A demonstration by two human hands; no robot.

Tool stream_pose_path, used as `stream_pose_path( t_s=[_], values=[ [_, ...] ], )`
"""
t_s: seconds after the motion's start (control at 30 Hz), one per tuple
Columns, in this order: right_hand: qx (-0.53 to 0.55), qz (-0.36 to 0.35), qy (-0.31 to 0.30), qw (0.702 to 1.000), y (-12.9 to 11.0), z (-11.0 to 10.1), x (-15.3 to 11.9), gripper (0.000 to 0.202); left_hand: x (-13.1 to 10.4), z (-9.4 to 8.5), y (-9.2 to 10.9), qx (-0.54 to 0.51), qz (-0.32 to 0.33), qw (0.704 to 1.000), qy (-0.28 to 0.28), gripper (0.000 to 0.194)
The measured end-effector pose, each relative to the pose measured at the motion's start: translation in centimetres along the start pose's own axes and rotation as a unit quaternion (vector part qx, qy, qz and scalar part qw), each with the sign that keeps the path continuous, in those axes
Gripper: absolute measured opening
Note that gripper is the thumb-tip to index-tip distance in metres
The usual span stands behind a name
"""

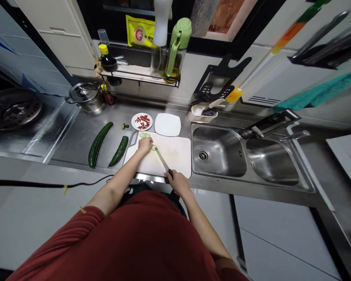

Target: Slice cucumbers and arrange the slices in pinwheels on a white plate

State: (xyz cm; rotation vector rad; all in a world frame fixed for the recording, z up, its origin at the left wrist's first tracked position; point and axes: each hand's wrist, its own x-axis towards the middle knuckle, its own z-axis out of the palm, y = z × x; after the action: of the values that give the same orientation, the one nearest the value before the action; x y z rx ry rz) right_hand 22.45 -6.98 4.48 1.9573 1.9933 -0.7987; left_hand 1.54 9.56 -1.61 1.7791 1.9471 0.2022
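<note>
R. hand (178,182): fingers closed round the black handle of the knife (163,159), blade angled away over the board (175,156), tip end at a cut slice (154,148). L. hand (145,145): over the L. part of the board, fingers bent and bunched close by that slice; contact, or any pinch, can't be confirmed at this res. Other slices (144,135) lie at the board's far edge, just beyond the L. hand. Handling, in my judgement: knife light to mod. wt., blade stiff and prob. slick w/ juice; hold by handle only, L. fingertips tucked back from the edge. Slice v. light, wet, slippery, apt to cling to steel; bends a little, then snaps; take by rim, min. pressure. Board flat and stiff, may slide if wet; best hold is the grey loop at its L. end. Long cucumber (100,144) and short cucumber (119,151), on the steel tabletop (76,136) L. of board: firm, bumpy skin, mod. wt., liable to roll; grip round the middle. Round plate (133,122), w/ red bits, and square plate (167,125), beyond board: rigid, prob. breakable; lift by rim, keep level.
</note>
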Motion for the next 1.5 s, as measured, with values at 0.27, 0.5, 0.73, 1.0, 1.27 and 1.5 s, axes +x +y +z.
stream_pose_path(
  t_s=[0.27, 0.5, 0.73, 1.0, 1.27, 1.5],
  values=[
    [-0.017, 0.01, 0.001, 1.0, -0.5, -0.2, -0.3, 0.047, 0.1, -0.1, 0.1, 0.003, -0.009, 1.0, -0.008, 0.017],
    [-0.023, 0.011, -0.014, 1.0, -0.6, -0.8, -0.6, 0.046, 0.0, -0.2, 0.2, 0.004, -0.003, 1.0, -0.008, 0.017],
    [-0.023, 0.008, -0.03, 0.999, -0.6, -0.3, -0.3, 0.045, 0.1, -0.1, 0.2, 0.0, -0.004, 1.0, -0.013, 0.018],
    [-0.018, 0.009, -0.037, 0.999, -0.8, -0.5, -0.3, 0.041, 0.2, -0.1, 0.2, 0.005, -0.009, 1.0, -0.022, 0.019],
    [-0.008, 0.003, -0.048, 0.999, -1.2, -1.3, 0.4, 0.042, 0.1, -0.1, 0.2, 0.012, -0.007, 1.0, -0.018, 0.018],
    [-0.007, 0.003, -0.04, 0.999, -1.3, -0.9, 1.3, 0.043, 0.1, -0.3, 0.1, 0.002, -0.009, 1.0, -0.018, 0.018]
  ],
)
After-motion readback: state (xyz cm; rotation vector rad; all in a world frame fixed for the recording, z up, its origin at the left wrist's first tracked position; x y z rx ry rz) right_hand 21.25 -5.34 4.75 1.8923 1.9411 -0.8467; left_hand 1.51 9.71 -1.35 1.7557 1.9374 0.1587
